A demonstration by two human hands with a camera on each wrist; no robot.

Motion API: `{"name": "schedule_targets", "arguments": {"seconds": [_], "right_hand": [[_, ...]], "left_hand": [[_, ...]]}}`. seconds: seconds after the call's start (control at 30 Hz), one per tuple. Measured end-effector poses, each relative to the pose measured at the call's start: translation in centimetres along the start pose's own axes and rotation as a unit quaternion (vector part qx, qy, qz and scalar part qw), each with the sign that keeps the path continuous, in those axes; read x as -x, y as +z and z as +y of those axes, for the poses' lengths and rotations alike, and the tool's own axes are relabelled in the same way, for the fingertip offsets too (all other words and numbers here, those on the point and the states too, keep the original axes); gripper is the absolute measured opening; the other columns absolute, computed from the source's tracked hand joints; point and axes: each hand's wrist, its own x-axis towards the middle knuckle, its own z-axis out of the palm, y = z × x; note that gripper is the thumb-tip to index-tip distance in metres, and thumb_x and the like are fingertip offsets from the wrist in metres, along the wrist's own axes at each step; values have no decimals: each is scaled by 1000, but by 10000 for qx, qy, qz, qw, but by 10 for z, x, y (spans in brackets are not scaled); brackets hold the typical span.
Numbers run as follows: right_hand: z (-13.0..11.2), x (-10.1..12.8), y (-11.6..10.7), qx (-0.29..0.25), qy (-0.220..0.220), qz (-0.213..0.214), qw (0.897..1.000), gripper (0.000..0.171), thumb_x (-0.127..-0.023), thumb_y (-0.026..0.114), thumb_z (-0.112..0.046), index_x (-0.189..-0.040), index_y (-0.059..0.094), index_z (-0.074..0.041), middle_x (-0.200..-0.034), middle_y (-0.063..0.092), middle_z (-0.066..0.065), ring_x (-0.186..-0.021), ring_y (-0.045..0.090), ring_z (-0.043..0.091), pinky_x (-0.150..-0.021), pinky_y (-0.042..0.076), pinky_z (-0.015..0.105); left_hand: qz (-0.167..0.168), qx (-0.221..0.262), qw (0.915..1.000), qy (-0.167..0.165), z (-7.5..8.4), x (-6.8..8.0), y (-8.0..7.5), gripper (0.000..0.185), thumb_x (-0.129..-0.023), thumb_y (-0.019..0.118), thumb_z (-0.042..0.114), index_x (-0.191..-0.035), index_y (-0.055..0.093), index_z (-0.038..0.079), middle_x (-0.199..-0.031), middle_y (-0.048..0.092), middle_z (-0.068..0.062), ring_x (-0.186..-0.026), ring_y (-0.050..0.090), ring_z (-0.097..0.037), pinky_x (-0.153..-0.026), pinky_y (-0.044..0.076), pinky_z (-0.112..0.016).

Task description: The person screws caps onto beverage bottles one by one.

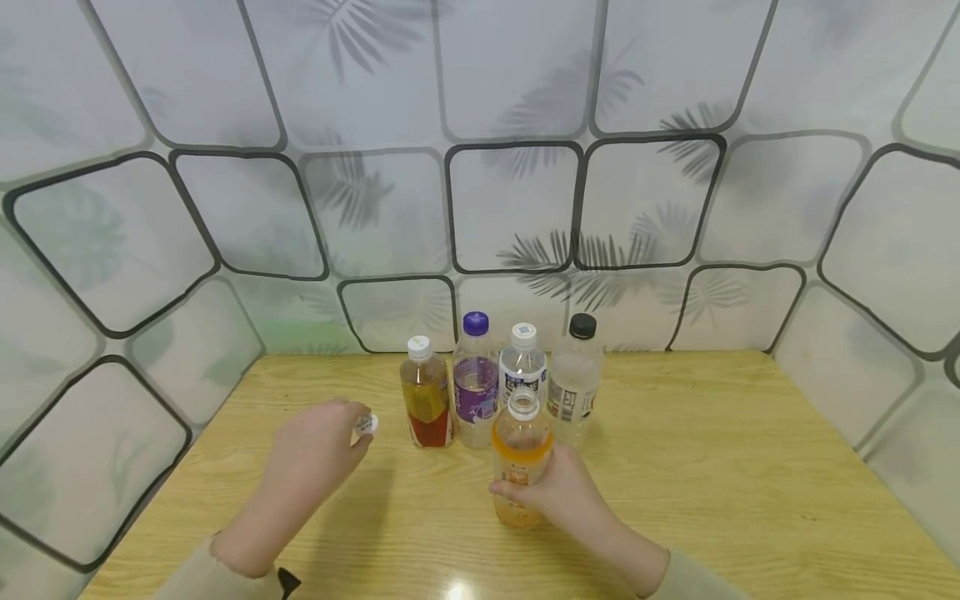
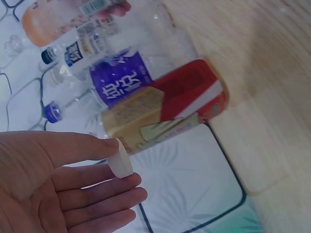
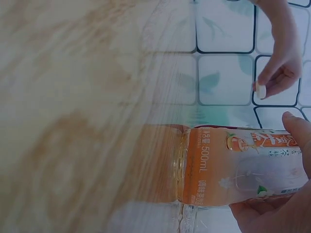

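My right hand (image 1: 570, 496) grips an orange-labelled drink bottle (image 1: 519, 457) around its lower half. The bottle stands upright on the table, its neck uncapped. In the right wrist view its label (image 3: 243, 165) reads 500mL, with thumb and fingers on opposite sides. Off to the left, above the table, my left hand (image 1: 315, 450) pinches a white bottle cap (image 2: 120, 162) between thumb and index finger; the other fingers extend loosely. Nearest to that hand stands a bottle with a red and yellow label (image 1: 427, 404) and a white cap.
Behind the orange-labelled bottle stand a purple-labelled bottle (image 1: 476, 392) with a purple cap, a clear bottle (image 1: 523, 364) with a white cap, and a black-capped bottle (image 1: 576, 383). The wooden table (image 1: 720, 475) meets a patterned backdrop (image 1: 517, 208) at the back and sides.
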Motion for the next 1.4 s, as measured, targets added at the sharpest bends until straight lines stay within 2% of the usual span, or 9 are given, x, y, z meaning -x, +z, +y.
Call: {"name": "schedule_targets", "arguments": {"seconds": [0.37,0.7,0.93,1.0,1.17,1.23,1.4], "right_hand": [[1,-1,2,104,116,32,9999,48,-77,97,-19,-117,73,-7,-111,81,8,-103,77,23,-92,63,35],[1,0,2,156,108,103,9998,49,-75,97,-18,-117,73,-7,-112,81,8,-103,77,24,-92,63,35],[2,-2,3,105,122,123,9998,49,-75,97,-17,-117,73,-7,-112,80,8,-104,76,24,-93,62,36],[2,-2,3,94,103,115,9998,49,-75,97,-17,-117,73,-7,-112,80,7,-104,77,24,-92,62,34],[2,-1,2,88,68,91,9999,49,-76,97,-17,-117,73,-7,-113,80,8,-105,77,25,-92,63,35],[1,0,2,86,85,91,9999,50,-75,97,-16,-117,73,-6,-113,80,9,-105,77,25,-93,63,38],[0,-1,2,93,78,111,9999,50,-74,97,-16,-116,72,-6,-112,80,9,-105,77,26,-94,63,41]], "left_hand": [[169,18,9994,307,27,-6,-16,22,-87,87,18,-107,79,13,-103,81,-4,-88,77,-23,-68,62,-38],[277,276,9975,596,55,-18,-29,13,-88,85,18,-99,79,16,-92,77,0,-74,70,-17,-61,56,-32],[457,464,9937,916,70,-26,-34,21,-87,86,17,-107,81,16,-103,81,0,-80,73,-17,-66,59,-32],[475,466,9932,958,74,-27,-35,23,-87,86,19,-109,81,16,-107,81,0,-79,72,-15,-64,58,-30],[529,500,9906,1159,85,-29,-41,27,-88,87,25,-114,82,17,-98,78,4,-66,58,-6,-55,47,-21],[587,508,9890,1260,89,-30,-43,28,-89,87,26,-115,81,17,-97,78,3,-64,55,-6,-55,47,-21],[762,535,9853,1434,99,-31,-47,30,-89,86,27,-117,81,15,-111,81,-2,-79,72,-14,-63,58,-28]]}}
